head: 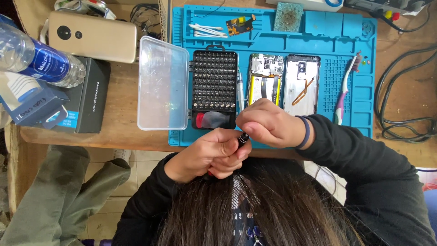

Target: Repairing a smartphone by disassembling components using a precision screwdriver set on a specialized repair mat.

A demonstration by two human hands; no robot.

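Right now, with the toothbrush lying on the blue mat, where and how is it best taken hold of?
Probably by the white middle of the handle of the toothbrush, pinched across its narrow width from above. It lies flat and lengthwise on the blue mat, bristles at the far end, purple grip end nearest the right hand, with open mat on both sides.

Phone-repair workshop. Wooden desk [123, 132] carrying a blue compartmented repair mat [273, 36], an open screwdriver bit set [214, 82], a dismantled phone [265, 84] beside its rear housing [301, 84], plus cotton swabs [207, 30]. Cables [400, 105] coiled at the side.
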